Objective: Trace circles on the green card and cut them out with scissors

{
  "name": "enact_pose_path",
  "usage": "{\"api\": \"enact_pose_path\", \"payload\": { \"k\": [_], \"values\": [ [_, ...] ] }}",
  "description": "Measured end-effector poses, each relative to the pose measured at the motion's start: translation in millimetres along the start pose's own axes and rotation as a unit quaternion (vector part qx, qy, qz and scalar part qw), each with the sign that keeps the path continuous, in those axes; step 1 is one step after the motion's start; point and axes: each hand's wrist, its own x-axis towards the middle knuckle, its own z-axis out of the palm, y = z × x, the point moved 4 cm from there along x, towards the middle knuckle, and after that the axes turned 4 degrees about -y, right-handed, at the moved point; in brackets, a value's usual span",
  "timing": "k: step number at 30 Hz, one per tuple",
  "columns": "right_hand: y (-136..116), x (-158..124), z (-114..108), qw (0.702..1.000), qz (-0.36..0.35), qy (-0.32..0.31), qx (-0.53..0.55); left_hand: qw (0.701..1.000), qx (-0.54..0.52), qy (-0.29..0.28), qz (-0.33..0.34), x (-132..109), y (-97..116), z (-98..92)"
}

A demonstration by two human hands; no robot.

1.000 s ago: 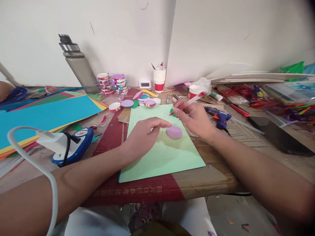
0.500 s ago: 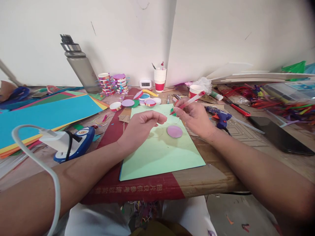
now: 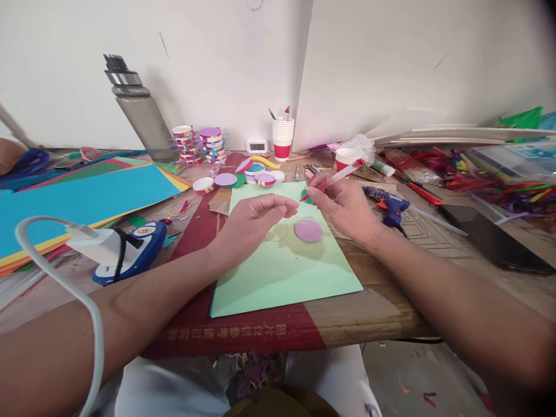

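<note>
My right hand [image 3: 341, 205] is closed around a red pen [image 3: 336, 176], its tip near the far edge of a light green paper sheet [image 3: 282, 272]. My left hand [image 3: 252, 223] hovers just above the sheet with its fingers loosely curled, holding nothing that I can see. A pink paper circle [image 3: 308, 230] lies on the sheet between the two hands, with faint drawn circles beside it. The sheet rests on a red and brown cardboard board [image 3: 356, 324].
A stack of coloured paper [image 3: 78, 202] lies at the left, with a white charger and cable [image 3: 93, 246] on a blue device. Behind are a grey bottle [image 3: 141, 119], cut cup rings [image 3: 204, 145], stacked paper cups [image 3: 282, 139] and a blue glue gun [image 3: 391, 208]. Craft clutter fills the right.
My left hand lifted off the green sheet and curled its fingers, uncovering a drawn circle. The right hand with the pen stayed nearly still.
</note>
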Motion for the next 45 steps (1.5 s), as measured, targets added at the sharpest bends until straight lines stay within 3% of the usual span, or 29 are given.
{"api": "enact_pose_path", "payload": {
  "k": [7, 12, 15, 18, 21, 30, 45],
  "values": [
    [0.6, -0.2, -0.1, 1.000, 0.001, -0.001, 0.001, 1.000, 0.020, -0.004, -0.008, 0.4, -1.6, 1.1],
    [0.3, -0.2, -0.3, 1.000, -0.001, -0.002, -0.001, 0.992, 0.109, -0.040, 0.055, -0.4, -1.2, 5.9],
    [0.8, 0.1, -0.1, 1.000, -0.003, -0.003, 0.008, 0.971, 0.187, -0.075, 0.126, -2.7, 1.6, 11.8],
    [0.9, 0.3, 0.6, 1.000, -0.005, -0.005, 0.014, 0.933, 0.276, -0.111, 0.203, -7.5, 5.5, 19.6],
    [0.4, 0.1, 1.3, 1.000, -0.008, -0.002, 0.017, 0.899, 0.334, -0.149, 0.239, -13.0, 6.0, 27.5],
    [0.5, 0.1, 2.5, 1.000, -0.012, 0.003, 0.009, 0.855, 0.410, -0.218, 0.232, -22.5, -9.1, 45.1],
    [0.6, 0.1, 4.0, 1.000, -0.011, -0.003, -0.001, 0.866, 0.389, -0.214, 0.230, -22.2, -9.7, 42.8]
  ]
}}
